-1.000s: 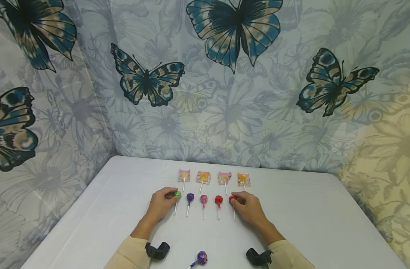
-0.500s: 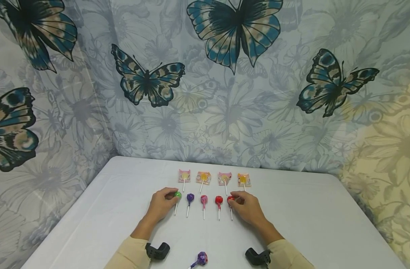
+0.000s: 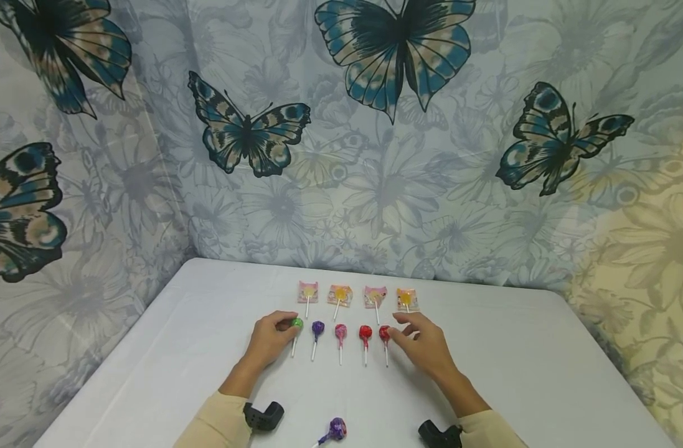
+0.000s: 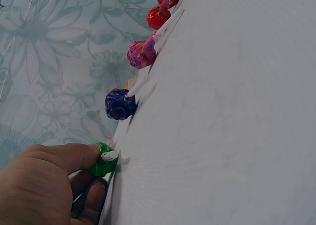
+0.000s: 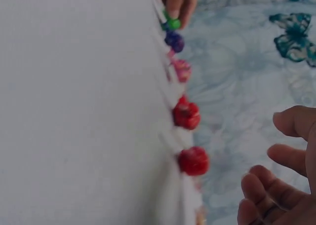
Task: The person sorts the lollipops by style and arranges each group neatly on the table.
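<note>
My left hand point(image 3: 268, 341) pinches the green lollipop point(image 3: 298, 324) at the left end of a row on the white table. The left wrist view shows the thumb and fingers on its green wrapped head. Beside it in the row lie a purple lollipop point(image 3: 317, 328), a pink lollipop point(image 3: 340, 331) and a red lollipop point(image 3: 365, 333). At the right end is another red lollipop point(image 3: 383, 334), with my right hand point(image 3: 427, 347) just to its right. In the right wrist view that hand's fingers are spread, apart from the red lollipop and holding nothing.
Behind the row lie several flat lollipops in clear wrappers, such as a pink-edged one point(image 3: 308, 292) and an orange one point(image 3: 406, 300). A purple lollipop point(image 3: 337, 429) lies near me at the front of the white table point(image 3: 515, 373). A butterfly-print cloth point(image 3: 386, 205) hangs behind.
My right hand shifted the right-end red lollipop slightly left, then let it go and drew back to the right with its fingers opening. My left hand stays on the green lollipop.
</note>
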`<action>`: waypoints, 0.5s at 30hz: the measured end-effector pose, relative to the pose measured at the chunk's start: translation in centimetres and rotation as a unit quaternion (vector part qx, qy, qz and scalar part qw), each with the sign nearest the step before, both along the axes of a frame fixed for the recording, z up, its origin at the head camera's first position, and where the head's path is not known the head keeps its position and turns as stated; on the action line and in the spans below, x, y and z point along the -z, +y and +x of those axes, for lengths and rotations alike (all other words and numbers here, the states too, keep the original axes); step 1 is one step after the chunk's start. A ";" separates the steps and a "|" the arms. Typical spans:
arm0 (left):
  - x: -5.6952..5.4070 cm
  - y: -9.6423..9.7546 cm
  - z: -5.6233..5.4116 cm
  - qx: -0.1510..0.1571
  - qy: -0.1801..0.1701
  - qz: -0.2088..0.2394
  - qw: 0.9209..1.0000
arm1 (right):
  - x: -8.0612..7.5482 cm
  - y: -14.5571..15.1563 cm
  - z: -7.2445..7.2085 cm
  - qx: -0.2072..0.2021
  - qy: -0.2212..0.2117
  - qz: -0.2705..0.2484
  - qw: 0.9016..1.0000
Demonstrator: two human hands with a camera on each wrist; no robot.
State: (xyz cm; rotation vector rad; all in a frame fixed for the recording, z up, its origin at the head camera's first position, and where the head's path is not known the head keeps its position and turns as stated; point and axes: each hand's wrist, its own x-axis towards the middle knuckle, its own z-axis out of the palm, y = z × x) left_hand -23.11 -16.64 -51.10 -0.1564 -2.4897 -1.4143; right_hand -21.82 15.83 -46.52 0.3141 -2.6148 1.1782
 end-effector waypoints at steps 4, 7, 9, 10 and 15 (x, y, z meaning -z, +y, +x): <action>-0.2 0.1 0.0 -0.001 -0.002 -0.005 1.000 | -1.9 0.0 1.7 -0.009 0.033 -0.008 0.999; -0.3 0.1 0.1 -0.002 -0.005 -0.009 1.000 | -3.4 -0.2 3.3 -0.027 0.048 -0.030 0.998; -0.4 0.1 0.1 -0.004 -0.005 -0.007 1.000 | -4.3 -0.4 4.4 -0.041 0.054 -0.042 0.997; -0.3 0.0 0.1 -0.004 -0.004 -0.008 1.000 | -4.7 -0.5 5.0 -0.047 0.056 -0.046 0.996; -0.1 0.0 0.1 -0.004 -0.003 -0.010 1.000 | -6.3 -1.0 7.4 -0.080 0.087 -0.059 0.991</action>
